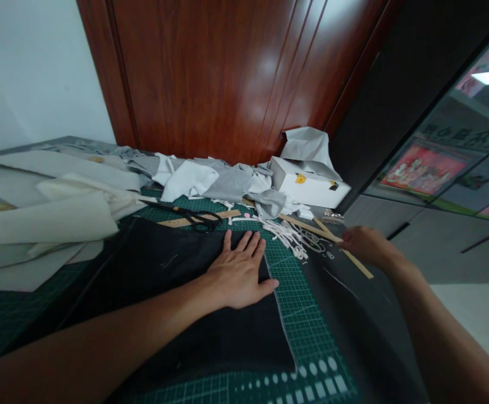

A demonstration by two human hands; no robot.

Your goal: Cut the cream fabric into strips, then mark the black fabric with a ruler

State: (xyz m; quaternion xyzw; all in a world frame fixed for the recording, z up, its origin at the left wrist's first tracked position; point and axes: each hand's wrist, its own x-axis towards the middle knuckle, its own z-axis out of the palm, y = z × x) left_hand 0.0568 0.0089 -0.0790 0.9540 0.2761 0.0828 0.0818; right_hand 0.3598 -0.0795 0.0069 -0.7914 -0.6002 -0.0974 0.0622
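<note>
Black fabric (151, 269) lies spread over a green cutting mat (303, 314). My left hand (242, 272) rests flat on the fabric near its upper right corner, fingers apart, with the thumb reaching past the right edge. Off to the right, my right hand (356, 242) has its fingers closed on the end of a wooden ruler (311, 227). Another wooden strip (360, 265) crosses beneath that hand. Black scissors (202, 219) lie beyond the fabric, on top of a further wooden ruler (177, 223).
Cream fabric (42, 224) is heaped at the left. Grey and white scraps (227, 179) line the back beside a white box (307, 182). White cords (286, 235) lie tangled right of centre. A dark cabinet (396, 219) stands at the right, with a wooden door (210, 78) behind.
</note>
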